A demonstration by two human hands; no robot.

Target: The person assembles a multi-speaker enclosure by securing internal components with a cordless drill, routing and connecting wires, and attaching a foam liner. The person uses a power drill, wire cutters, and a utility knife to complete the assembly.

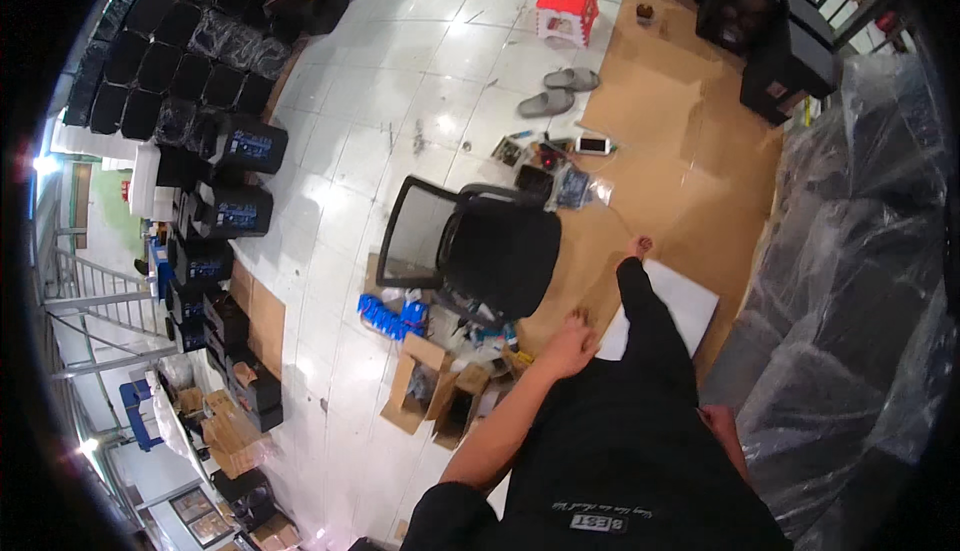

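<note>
My left hand (570,346) is at the middle, at the end of my bare forearm, in front of my black shirt. Its fingers look curled closed, and anything within them is too small to make out. Close beside it lies a white sheet (690,301), partly covered by my black-trousered leg. My bare foot (640,247) rests on brown cardboard (690,176) beyond the sheet. On the right, part of my right hand (714,417) shows against my side, its fingers hidden. A black mesh office chair (500,256) stands ahead of my left hand.
Small electronic parts and a phone (593,146) lie beyond the chair. Open cardboard boxes (415,383) and blue packets (385,317) sit at left. Plastic-wrapped goods (840,281) line the right. Grey slippers (547,103), a red-and-white stool (567,11) and stacked black speaker-like boxes (250,146) stand farther off.
</note>
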